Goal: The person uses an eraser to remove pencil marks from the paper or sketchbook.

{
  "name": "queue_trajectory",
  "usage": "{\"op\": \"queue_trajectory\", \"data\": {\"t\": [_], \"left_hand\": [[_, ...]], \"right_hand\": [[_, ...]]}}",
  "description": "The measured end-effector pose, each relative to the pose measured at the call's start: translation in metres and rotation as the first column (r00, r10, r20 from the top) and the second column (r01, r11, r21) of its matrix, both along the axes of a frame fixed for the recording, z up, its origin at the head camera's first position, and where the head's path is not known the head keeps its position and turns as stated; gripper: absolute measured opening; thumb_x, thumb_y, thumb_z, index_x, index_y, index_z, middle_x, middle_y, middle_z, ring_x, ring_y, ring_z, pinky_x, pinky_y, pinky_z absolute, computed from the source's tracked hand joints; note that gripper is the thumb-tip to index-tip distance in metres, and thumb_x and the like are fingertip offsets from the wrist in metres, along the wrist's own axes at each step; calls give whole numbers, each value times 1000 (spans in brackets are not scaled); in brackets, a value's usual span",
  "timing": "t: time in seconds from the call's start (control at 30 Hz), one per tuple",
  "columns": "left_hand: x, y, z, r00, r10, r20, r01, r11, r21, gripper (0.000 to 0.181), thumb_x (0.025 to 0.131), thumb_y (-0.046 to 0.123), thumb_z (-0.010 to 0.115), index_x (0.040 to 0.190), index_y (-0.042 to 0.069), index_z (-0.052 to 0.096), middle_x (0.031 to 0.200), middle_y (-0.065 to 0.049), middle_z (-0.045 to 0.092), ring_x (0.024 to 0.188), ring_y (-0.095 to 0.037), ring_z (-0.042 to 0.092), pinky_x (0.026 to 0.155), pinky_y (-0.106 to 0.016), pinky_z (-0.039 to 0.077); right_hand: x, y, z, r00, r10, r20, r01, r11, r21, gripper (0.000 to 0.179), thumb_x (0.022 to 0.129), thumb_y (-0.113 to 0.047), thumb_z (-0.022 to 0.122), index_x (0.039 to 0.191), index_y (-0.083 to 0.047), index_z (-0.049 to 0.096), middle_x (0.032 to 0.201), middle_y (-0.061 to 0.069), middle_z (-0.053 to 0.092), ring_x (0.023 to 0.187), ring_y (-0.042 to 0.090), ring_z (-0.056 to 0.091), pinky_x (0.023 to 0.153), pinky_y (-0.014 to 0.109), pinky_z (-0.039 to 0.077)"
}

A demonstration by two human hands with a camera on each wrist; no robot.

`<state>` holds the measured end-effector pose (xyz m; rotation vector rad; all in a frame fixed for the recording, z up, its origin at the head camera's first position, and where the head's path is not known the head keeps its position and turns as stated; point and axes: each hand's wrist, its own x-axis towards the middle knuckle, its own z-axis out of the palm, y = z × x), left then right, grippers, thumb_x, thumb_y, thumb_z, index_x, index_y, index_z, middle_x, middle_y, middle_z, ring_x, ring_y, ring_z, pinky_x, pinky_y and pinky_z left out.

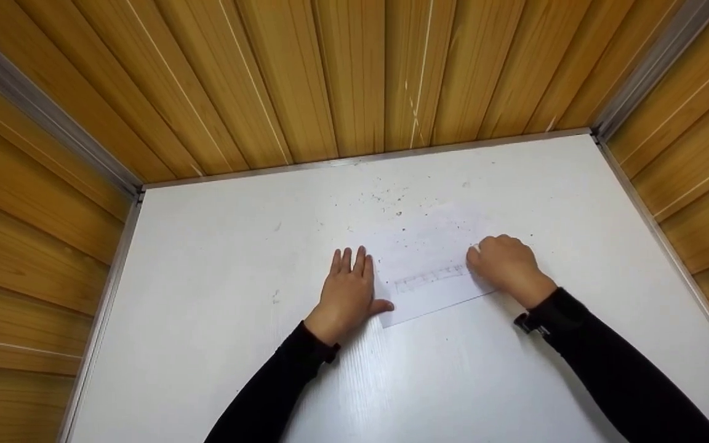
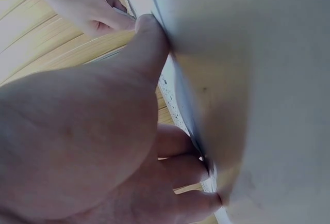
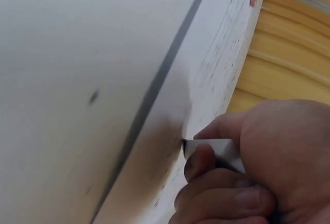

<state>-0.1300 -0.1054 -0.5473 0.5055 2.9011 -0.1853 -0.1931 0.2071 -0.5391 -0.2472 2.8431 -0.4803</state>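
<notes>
A sheet of white paper (image 1: 423, 303) lies on the white table, bearing a faint, smudged strip of pencil marks (image 1: 429, 278). My left hand (image 1: 347, 296) rests on its left edge, fingers straight and thumb stretched out over the lower corner. Near the right end of the marks, my right hand (image 1: 507, 266) has its fingers curled round a small white eraser (image 3: 212, 146). The eraser's darkened corner is right at the paper in the right wrist view. Most of the eraser is hidden inside the fist.
Dark crumbs (image 1: 399, 213) are scattered over the paper's upper part and the table (image 1: 219, 277) beyond it. Wood-patterned panels (image 1: 354, 74) wall in the table at the back and both sides, with a metal trim (image 1: 342, 162) along its far edge.
</notes>
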Motion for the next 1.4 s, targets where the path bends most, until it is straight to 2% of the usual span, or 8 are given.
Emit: {"op": "queue_trajectory", "data": {"t": [0.2, 0.4, 0.53, 0.73, 0.87, 0.97, 1.2, 1.4], "left_hand": [[0, -1, 1, 1000, -3, -15, 3, 1000, -22, 116, 94, 86, 57, 170, -1, 39, 179, -20, 36, 166, -44, 36, 141, -56, 23], [1, 0, 1, 999, -17, -39, 16, 999, -36, 115, 94, 86, 56, 169, 0, 41, 178, -20, 39, 165, -43, 39, 140, -56, 25], [0, 0, 2, 999, -3, -44, 1, 999, -50, 116, 93, 87, 58, 169, 1, 41, 178, -18, 39, 166, -41, 39, 140, -55, 25], [0, 0, 1, 1000, 8, -9, -8, 999, -37, 117, 94, 87, 56, 171, 1, 38, 180, -18, 35, 168, -42, 34, 141, -56, 23], [1, 0, -1, 1000, -4, -14, 3, 999, -33, 117, 94, 87, 56, 171, 1, 39, 180, -19, 36, 168, -42, 35, 141, -56, 23], [1, -1, -1, 1000, -2, -15, 1, 999, -39, 117, 93, 87, 56, 171, 1, 38, 180, -19, 36, 167, -42, 35, 141, -56, 23], [3, 1, -2, 1000, 0, -12, 0, 999, -48, 116, 94, 87, 55, 170, 1, 39, 180, -19, 36, 167, -43, 35, 141, -56, 23], [3, 3, -2, 999, -2, -42, 0, 999, -43, 117, 92, 87, 58, 169, 1, 41, 178, -19, 39, 166, -43, 39, 140, -55, 25]], "right_hand": [[12, -71, -3, 994, 103, -27, -104, 993, -55, 53, 114, -38, 48, 101, 3, 78, 96, 23, 76, 90, 40, 72, 85, 58, 61], [14, -120, -8, 966, 246, -81, -247, 969, -6, 47, 111, -32, 54, 79, -4, 73, 87, 19, 75, 79, 37, 71, 74, 56, 62], [5, -105, -7, 975, 209, -80, -209, 978, -2, 45, 109, -31, 54, 76, -4, 69, 84, 19, 72, 76, 34, 67, 69, 55, 61], [-15, -34, -6, 998, 69, -2, -69, 996, -52, 52, 111, -38, 48, 97, 4, 76, 98, 24, 74, 83, 34, 65, 76, 54, 58], [-20, 12, -8, 999, -35, -12, 34, 998, -43, 55, 112, -37, 45, 107, 8, 77, 106, 29, 75, 87, 38, 66, 77, 56, 57], [-19, 26, -9, 998, -54, -25, 53, 998, -30, 57, 113, -36, 43, 109, 10, 76, 106, 32, 74, 91, 42, 68, 78, 59, 57], [0, -2, -8, 997, -23, -79, 17, 997, -81, 53, 116, -37, 46, 94, 3, 72, 86, 22, 70, 82, 38, 67, 74, 54, 55], [24, -55, 0, 984, 147, -100, -158, 982, -107, 40, 116, -34, 55, 89, -7, 66, 77, 10, 62, 78, 29, 64, 73, 50, 55]]}}
